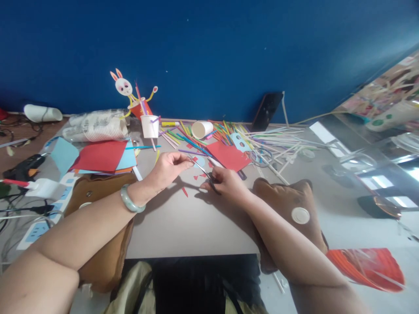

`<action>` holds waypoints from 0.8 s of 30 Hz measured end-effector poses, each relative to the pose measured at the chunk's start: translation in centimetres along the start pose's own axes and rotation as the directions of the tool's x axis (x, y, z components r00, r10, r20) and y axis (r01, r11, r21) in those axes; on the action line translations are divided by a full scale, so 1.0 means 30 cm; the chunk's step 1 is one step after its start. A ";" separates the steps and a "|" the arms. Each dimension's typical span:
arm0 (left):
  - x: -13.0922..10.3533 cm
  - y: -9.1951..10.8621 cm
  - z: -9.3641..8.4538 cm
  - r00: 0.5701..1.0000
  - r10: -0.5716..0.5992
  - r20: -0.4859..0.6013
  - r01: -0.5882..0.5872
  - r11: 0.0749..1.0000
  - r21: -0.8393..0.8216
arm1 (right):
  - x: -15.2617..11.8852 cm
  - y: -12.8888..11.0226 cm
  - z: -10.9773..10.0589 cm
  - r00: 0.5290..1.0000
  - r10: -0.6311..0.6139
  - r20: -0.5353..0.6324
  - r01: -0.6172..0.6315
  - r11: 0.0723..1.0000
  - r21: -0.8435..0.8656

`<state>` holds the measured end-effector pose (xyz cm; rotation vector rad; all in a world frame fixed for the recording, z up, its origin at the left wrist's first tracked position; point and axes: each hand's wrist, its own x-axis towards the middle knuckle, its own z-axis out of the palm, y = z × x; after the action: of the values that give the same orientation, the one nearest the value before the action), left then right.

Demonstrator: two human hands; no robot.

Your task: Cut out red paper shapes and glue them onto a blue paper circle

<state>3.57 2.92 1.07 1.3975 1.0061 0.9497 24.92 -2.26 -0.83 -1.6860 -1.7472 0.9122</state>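
Observation:
Near the middle of the table, my right hand (pixel 225 185) is wrapped round the dark handles of a pair of scissors (pixel 206 172), whose blades point up and left. The blade tips are close to the fingertips of my left hand (pixel 172 168). That hand is closed in a pinch, and whatever lies between its fingers is too small to make out. Small red paper scraps (pixel 185 192) lie on the table below and between the hands. Behind the scissors is a red paper sheet (pixel 229 156), with a light blue cut piece (pixel 240 142) beside it.
Colored sticks (pixel 225 131) spread along the blue wall, with a paper cup (pixel 202 129) lying among them. A rabbit figure (pixel 123 87) rises at the back left, near stacked cups (pixel 94 131). Brown cushions (pixel 288 209) flank the work area. A phone (pixel 266 111) leans on the wall.

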 end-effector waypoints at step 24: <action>-0.015 -0.027 0.032 0.963 -0.216 0.163 0.253 0.931 -0.263 | -0.022 -0.059 0.016 0.998 0.060 0.032 -0.068 0.831 0.552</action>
<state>4.30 2.22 0.20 1.0600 0.8779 0.7772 23.50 -2.94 0.30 -1.3515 -1.2597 1.3118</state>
